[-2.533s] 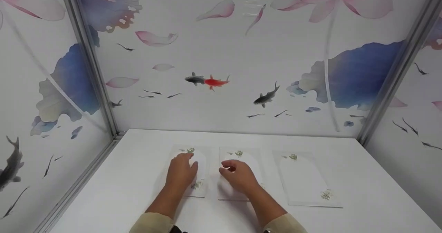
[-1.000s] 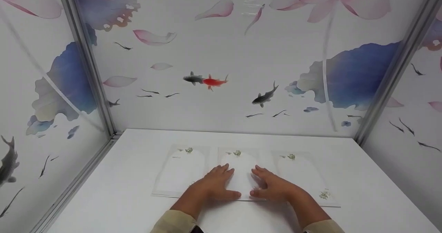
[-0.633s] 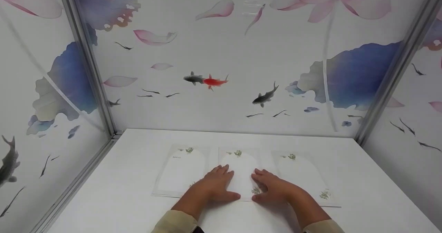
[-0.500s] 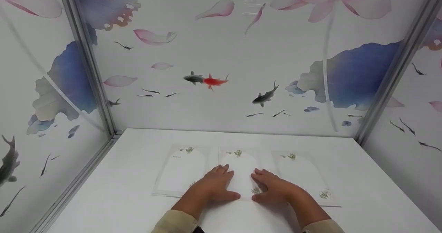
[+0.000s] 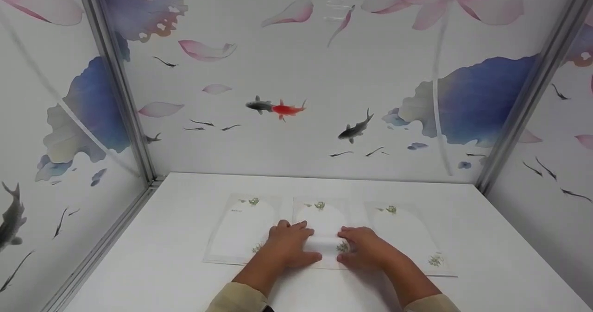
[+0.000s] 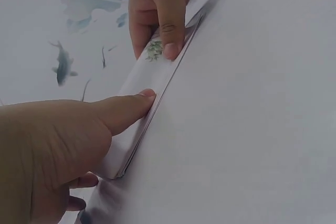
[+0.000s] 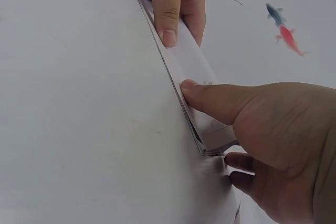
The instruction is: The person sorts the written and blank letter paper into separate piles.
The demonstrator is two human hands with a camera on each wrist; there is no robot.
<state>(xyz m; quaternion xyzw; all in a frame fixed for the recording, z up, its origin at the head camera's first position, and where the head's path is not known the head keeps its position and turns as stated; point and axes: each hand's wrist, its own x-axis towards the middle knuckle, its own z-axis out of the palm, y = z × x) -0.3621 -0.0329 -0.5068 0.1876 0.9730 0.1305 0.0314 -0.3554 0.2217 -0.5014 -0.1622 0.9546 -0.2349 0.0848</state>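
Note:
Three stacks of white letter paper with green floral prints lie in a row on the white table. My left hand (image 5: 289, 246) and right hand (image 5: 366, 248) grip the near part of the middle paper stack (image 5: 324, 217), one at each side. Both thumbs press near its front edge, with the fingers farther back. Between the hands the paper bulges up in a curved fold. In the left wrist view the paper stack (image 6: 134, 85) shows layered edges under the thumb. In the right wrist view the paper stack (image 7: 186, 61) is arched too; some fingertips are hidden behind it.
The left paper stack (image 5: 231, 238) lies beside my left hand, with a short printed line near its top. On the other side lies the right paper stack (image 5: 403, 242). Printed panels (image 5: 296, 62) with metal posts (image 5: 123, 85) enclose the table (image 5: 153, 256) at back and sides.
Both hands moved right from the left and middle stacks to the middle stack's near sides. They first rested flat there; now the fingers have drawn in and the paper has bulged upward.

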